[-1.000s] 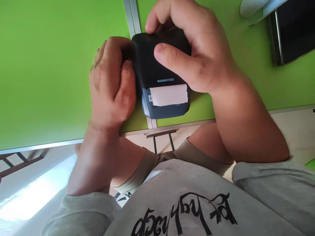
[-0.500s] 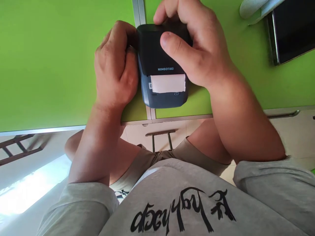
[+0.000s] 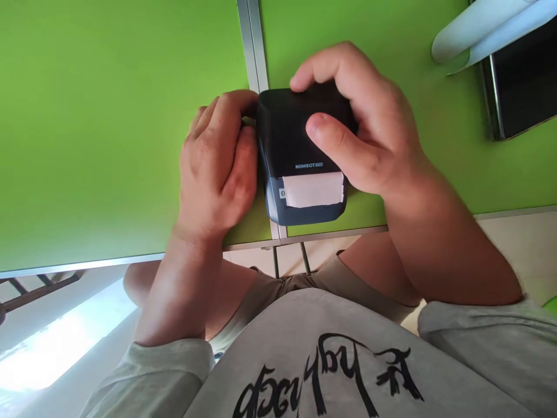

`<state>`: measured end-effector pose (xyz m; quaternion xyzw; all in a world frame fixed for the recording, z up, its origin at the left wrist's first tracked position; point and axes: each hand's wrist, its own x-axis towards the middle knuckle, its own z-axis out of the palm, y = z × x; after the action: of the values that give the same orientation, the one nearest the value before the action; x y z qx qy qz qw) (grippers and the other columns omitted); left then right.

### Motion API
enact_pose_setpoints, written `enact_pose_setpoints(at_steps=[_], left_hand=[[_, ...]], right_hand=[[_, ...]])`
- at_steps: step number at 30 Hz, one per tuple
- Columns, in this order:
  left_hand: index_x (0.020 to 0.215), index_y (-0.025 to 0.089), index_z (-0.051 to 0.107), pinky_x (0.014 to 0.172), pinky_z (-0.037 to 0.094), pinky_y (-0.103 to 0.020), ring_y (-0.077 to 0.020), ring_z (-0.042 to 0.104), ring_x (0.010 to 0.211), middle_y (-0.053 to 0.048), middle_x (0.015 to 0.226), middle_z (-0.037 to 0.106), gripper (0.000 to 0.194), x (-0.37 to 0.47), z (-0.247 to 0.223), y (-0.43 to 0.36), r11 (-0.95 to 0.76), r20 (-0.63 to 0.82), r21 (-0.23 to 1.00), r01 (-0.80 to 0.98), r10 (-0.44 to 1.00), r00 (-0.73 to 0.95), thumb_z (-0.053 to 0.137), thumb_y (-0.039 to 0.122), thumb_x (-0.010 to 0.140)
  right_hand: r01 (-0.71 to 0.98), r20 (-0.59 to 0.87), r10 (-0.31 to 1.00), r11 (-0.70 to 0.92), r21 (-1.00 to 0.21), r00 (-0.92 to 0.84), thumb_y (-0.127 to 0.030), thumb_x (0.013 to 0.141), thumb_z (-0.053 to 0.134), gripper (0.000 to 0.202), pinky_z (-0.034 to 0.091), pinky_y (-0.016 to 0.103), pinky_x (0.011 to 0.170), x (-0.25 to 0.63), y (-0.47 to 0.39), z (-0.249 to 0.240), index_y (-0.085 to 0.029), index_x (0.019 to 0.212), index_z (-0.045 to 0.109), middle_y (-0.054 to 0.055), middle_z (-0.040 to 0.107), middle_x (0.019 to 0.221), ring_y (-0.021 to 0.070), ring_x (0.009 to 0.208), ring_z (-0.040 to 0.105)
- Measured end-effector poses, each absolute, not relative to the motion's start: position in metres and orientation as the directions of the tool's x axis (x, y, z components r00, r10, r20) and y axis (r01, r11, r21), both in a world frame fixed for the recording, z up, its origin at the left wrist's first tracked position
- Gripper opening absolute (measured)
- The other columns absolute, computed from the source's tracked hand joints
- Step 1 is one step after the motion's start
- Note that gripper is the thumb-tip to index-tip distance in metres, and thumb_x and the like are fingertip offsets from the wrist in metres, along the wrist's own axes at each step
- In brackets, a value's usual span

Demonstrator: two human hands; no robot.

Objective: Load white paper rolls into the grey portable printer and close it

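A label printer [image 3: 287, 130] with a black lid and blue-grey base stands near the table's front edge, over the metal seam. A blank pale label [image 3: 314, 189] hangs from its front slot, its lower edge covering most of the power button. My left hand [image 3: 220, 162] is closed against the printer's left side, its fingertips hidden behind the far left corner. With my right hand [image 3: 365, 125] I grip the right side, thumb lying on the lid and index finger bent over the back edge. The other right fingers are mostly hidden.
The green table [image 3: 108, 128] has a metal front edge [image 3: 87, 264]. At the upper right, a rolled white sheet [image 3: 478, 29] lies beside a dark flat object [image 3: 526, 87]. My legs are beneath the table edge, with stool-like bars [image 3: 291, 259] on the floor beyond.
The view has tilted, so the table, printer and both hands sit lower in the picture. Both hands keep their hold. The power button, visible before, is now mostly behind the label.
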<state>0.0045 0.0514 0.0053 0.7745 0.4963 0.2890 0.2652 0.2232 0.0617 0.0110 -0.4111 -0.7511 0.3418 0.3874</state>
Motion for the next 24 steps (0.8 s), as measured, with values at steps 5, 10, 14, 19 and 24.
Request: enact_pose_setpoints(at_steps=[5, 10, 14, 19, 24], left_hand=[[0.158, 0.026, 0.043, 0.1, 0.051, -0.059, -0.0334, 0.061, 0.119, -0.006, 0.127, 0.062, 0.06, -0.01, 0.0, 0.056, -0.501, 0.166, 0.652, 0.569, 0.827, 0.538, 0.037, 0.041, 0.1], [0.161, 0.033, 0.04, 0.105, 0.044, -0.07, -0.0388, 0.058, 0.124, -0.008, 0.12, 0.058, 0.068, -0.016, -0.005, 0.059, -0.461, 0.121, 0.683, 0.567, 0.836, 0.535, 0.039, 0.062, 0.1], [0.159, 0.029, 0.043, 0.104, 0.044, -0.068, -0.0377, 0.059, 0.122, -0.007, 0.115, 0.056, 0.067, -0.012, -0.003, 0.059, -0.455, 0.122, 0.68, 0.575, 0.844, 0.523, 0.041, 0.057, 0.099], [0.158, 0.027, 0.043, 0.1, 0.048, -0.061, -0.0346, 0.06, 0.119, -0.006, 0.115, 0.058, 0.067, -0.01, 0.0, 0.062, -0.485, 0.128, 0.655, 0.58, 0.827, 0.547, 0.041, 0.041, 0.093], [0.156, 0.023, 0.047, 0.101, 0.049, -0.057, -0.0348, 0.061, 0.118, -0.007, 0.113, 0.061, 0.068, -0.01, -0.001, 0.064, -0.468, 0.139, 0.687, 0.556, 0.836, 0.531, 0.044, 0.04, 0.091]], right_hand=[[0.39, 0.251, 0.898, 0.39, -0.834, -0.362, -0.053, 0.101, 0.048, 0.035, 0.053, 0.033, 0.103, 0.224, 0.057, 0.016, -0.022, 0.112, 0.062, 0.003, 0.071, 0.115, 0.0168, 0.108, 0.067], [0.39, 0.264, 0.895, 0.401, -0.829, -0.361, -0.054, 0.102, 0.042, 0.04, 0.052, 0.036, 0.105, 0.223, 0.057, 0.015, -0.02, 0.112, 0.061, 0.004, 0.071, 0.116, 0.0178, 0.11, 0.066], [0.396, 0.25, 0.895, 0.395, -0.829, -0.369, -0.053, 0.103, 0.043, 0.036, 0.05, 0.033, 0.105, 0.224, 0.058, 0.015, -0.023, 0.111, 0.06, 0.002, 0.07, 0.116, 0.0155, 0.109, 0.065], [0.416, 0.239, 0.902, 0.384, -0.824, -0.36, -0.05, 0.102, 0.043, 0.031, 0.05, 0.029, 0.102, 0.223, 0.058, 0.016, -0.025, 0.109, 0.06, 0.002, 0.069, 0.115, 0.0144, 0.109, 0.065], [0.4, 0.277, 0.888, 0.42, -0.815, -0.368, -0.051, 0.101, 0.044, 0.03, 0.05, 0.029, 0.099, 0.222, 0.06, 0.013, -0.024, 0.106, 0.058, 0.002, 0.069, 0.111, 0.0139, 0.103, 0.064]])
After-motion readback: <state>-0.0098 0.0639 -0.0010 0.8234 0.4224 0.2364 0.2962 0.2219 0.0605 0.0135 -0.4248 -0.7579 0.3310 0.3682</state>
